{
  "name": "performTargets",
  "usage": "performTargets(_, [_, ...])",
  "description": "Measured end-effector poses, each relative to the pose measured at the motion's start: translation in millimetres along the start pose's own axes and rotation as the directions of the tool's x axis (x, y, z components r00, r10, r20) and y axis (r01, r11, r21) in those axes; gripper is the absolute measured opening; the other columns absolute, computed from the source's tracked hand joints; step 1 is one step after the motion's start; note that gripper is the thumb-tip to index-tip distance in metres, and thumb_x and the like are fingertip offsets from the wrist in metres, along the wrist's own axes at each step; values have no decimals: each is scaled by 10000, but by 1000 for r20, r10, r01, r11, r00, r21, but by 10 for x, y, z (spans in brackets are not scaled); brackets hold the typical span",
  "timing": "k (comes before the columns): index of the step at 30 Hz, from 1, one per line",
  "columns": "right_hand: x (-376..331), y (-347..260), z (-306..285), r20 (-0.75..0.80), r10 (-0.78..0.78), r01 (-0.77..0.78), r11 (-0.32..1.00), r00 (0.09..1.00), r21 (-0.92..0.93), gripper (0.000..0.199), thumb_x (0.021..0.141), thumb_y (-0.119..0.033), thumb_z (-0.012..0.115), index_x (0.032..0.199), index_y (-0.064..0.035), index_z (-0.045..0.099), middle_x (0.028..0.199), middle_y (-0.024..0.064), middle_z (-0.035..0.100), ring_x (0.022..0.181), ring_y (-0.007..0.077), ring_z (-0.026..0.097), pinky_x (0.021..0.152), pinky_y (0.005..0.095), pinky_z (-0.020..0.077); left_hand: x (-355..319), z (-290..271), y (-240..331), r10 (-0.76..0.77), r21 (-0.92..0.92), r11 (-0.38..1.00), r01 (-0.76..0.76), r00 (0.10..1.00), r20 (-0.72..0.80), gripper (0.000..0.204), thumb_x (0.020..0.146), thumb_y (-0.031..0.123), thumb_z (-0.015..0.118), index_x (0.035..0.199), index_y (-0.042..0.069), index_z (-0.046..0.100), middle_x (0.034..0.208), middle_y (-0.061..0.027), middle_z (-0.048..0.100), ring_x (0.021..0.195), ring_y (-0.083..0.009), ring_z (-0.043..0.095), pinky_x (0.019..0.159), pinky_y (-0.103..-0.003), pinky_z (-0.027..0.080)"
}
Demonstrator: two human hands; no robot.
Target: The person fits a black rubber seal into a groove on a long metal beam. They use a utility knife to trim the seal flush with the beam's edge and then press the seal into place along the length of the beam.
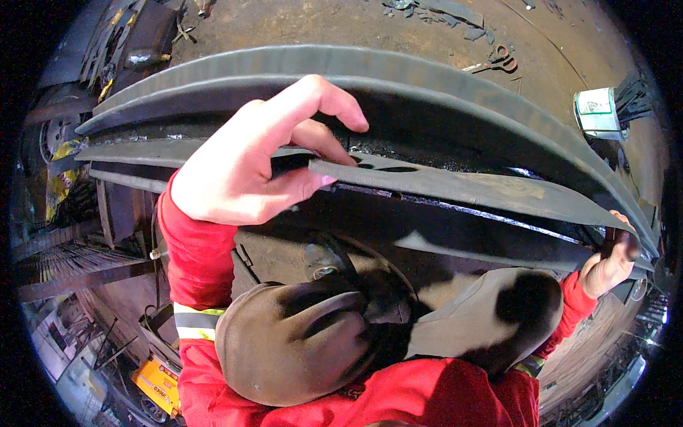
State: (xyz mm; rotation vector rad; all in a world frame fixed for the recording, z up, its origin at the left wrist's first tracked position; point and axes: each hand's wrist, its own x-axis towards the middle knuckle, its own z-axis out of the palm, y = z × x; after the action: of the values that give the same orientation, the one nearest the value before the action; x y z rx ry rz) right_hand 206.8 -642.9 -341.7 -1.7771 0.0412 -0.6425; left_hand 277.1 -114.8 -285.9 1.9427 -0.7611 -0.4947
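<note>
Rubber, grey and worn, made up the long strip [455, 186] that the person worked on. It lay across a large tyre [441, 85], its long axis running from the left side of the view to the lower right, bowed by the lens. One cut end pointed left, toward the left hand [249, 167]; the other ran off to the right hand [610, 263] near the right edge.

The left hand pinched the strip's near end: thumb pressed under it, index finger curled over the top, the other fingers bent loosely behind. So the left fingers were grasping the strip. The right hand was clenched around a dark handle [617, 243] at the strip's far end; what tool it belonged to could not be told.

Both sleeves were red, with a reflective band [196, 322] on the left one. The person's knees [299, 341], in dirty brown trousers, sat below the tyre.

On the ground beyond the tyre lay scissors [498, 61] with orange handles, and a white tin [596, 112] with a brush stood at the right. A yellow box [158, 384] showed at the lower left.
</note>
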Motion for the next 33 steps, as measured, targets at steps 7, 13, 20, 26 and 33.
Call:
performTargets(7, [9, 33, -16, 43, -42, 41, 999, 998, 18, 258, 944, -163, 574, 1109, 34, 595, 1122, 194, 630, 1070, 332, 594, 983, 462, 441, -5, 38, -123, -16, -136, 991, 15, 1000, -5, 683, 619, 50, 524, 1283, -34, 390, 1173, -181, 542, 1046, -280, 591, 975, -372, 413])
performTargets(13, [-38, 16, -61, 24, -32, 31, 999, 999, 39, 384, 911, -249, 647, 1152, 44, 586, 1147, 216, 622, 1084, 345, 589, 978, 472, 470, -18, -57, -116, -61, 48, 997, 56, 993, 101, 751, 689, 94, 738, 1313, -86, 360, 1258, -239, 510, 1078, -347, 624, 941, -402, 474])
performTargets(20, [-42, 7, -153, 132, -23, 9, 994, 991, 108, 339, 894, -175, 598, 1177, 10, 589, 1157, 220, 617, 1093, 352, 588, 996, 478, 467, 12, 5, -89, -156, 47, 987, 151, 981, 119, 752, 625, 12, 743, 1285, -68, 391, 1234, -223, 540, 1093, -354, 632, 941, -402, 503])
performTargets(26, [-59, -83, -62, 200, -49, 41, 998, 979, 43, 378, 937, -232, 531, 1231, 5, 533, 1242, 222, 566, 1155, 345, 544, 1003, 489, 448, 1, -6, -113, -81, 108, 992, 72, 993, 83, 678, 596, 7, 754, 1208, -70, 474, 1149, -215, 584, 1004, -382, 641, 879, -415, 522])
performTargets(33, [-19, 14, -154, 187, 13, -38, 991, 982, 131, 333, 940, -218, 549, 1221, -39, 544, 1228, 210, 573, 1165, 346, 530, 1009, 487, 432, 5, -4, -121, -35, 128, 992, 20, 992, 120, 631, 593, 4, 727, 1174, -64, 491, 1068, -208, 613, 973, -398, 626, 802, -432, 524])
